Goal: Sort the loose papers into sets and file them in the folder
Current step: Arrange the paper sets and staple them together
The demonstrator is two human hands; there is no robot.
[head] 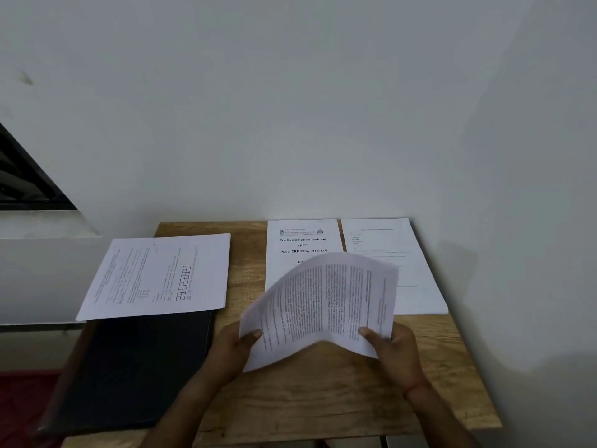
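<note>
Above the middle of the wooden table (323,399) I hold a bowed printed sheet (323,305) turned sideways. My left hand (232,350) pinches its near left edge and my right hand (394,350) pinches its near right corner. A black folder (135,367) lies closed at the left of the table. A sheet with a small grid (161,276) rests across the folder's far end. At the back lie a set headed "Pre Examination Training" (302,244), partly hidden by the held sheet, and to its right a faintly printed set (410,273).
A white wall (323,108) rises right behind the table and along its right side. A dark window frame (22,179) and a white ledge (42,276) are on the left. Red floor covering (19,402) shows at bottom left.
</note>
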